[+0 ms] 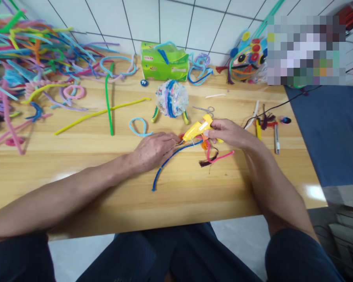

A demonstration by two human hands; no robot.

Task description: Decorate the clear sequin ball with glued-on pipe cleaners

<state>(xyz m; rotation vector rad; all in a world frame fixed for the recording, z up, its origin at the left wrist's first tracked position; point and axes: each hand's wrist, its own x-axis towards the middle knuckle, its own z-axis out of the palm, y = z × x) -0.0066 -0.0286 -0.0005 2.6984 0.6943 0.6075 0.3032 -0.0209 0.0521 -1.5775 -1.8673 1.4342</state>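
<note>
My right hand is wrapped round a yellow glue gun, whose nozzle points left and down. My left hand lies low over the table, its fingertips pressed together beside a small orange-red piece at the nozzle; what they hold is too small to name. A blue pipe cleaner curves out below my left fingers. Under the glue gun are a pink pipe cleaner, an orange piece and a dark tassel. Behind them stands a clear, decorated ball on green-yellow legs.
Pipe cleaners are heaped at the left. A green packet stands at the back, and scissors lie behind the glue gun. On the right are a cutter, a dark cord and a decorated figure. The wooden table ends before my lap.
</note>
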